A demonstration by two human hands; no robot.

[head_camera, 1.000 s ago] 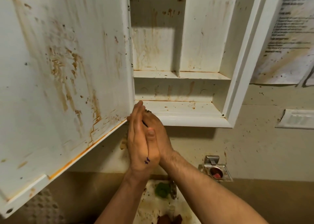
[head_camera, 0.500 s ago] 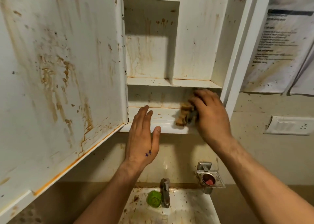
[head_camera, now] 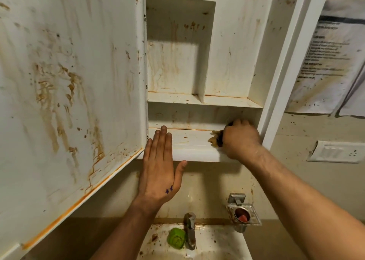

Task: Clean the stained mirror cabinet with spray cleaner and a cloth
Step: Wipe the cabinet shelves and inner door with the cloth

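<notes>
Right hand [head_camera: 242,139] curling tight round stained cloth [head_camera: 214,140], pressing it at right end of cabinet [head_camera: 197,151] bottom ledge. Left hand [head_camera: 160,169] lying flat, fingers straight, touching ledge beside open door [head_camera: 69,82].

The white cabinet [head_camera: 237,42] hangs on the wall with its door [head_camera: 69,82] swung wide open to the left. Brown and orange streaks, drips and specks cover the door's inner face and the compartments (an orange line runs along the door's lower edge). A crumpled brownish cloth [head_camera: 214,139] lies on the bottom shelf [head_camera: 189,141] near its right end, gripped by the right hand [head_camera: 242,139].
</notes>
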